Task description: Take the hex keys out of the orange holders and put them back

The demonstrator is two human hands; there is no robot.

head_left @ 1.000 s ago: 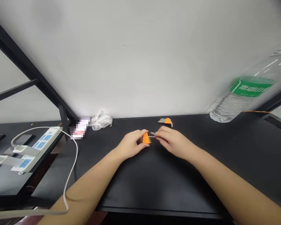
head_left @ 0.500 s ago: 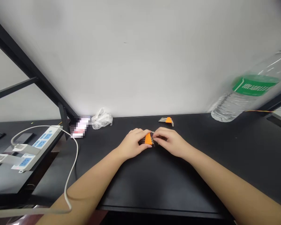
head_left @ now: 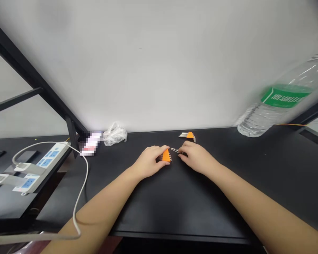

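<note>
Evidently the left hand (head_left: 148, 162) serves as the clamp: its thumb and fingers close on the two ends of the orange holder (head_left: 166, 155), probably to steady it while leaving its middle and the metal tips on its right side exposed. The right hand (head_left: 198, 158) is closed to a fingertip pinch on thin metal rods (head_left: 174, 150) — I cannot tell exactly how many — whose free ends point left, just beside the holder. Gripping them well back seems meant to leave those ends uncovered.

A second orange holder (head_left: 190, 135) lies beyond the right hand, near the far edge of the black desk (head_left: 185, 211) at the wall (head_left: 159, 70). Sideways room looks generous: the plastic bag (head_left: 115, 134) sits far left, the bottle (head_left: 286, 97) far right — only the white cable (head_left: 84, 180) crosses the left forearm.
</note>
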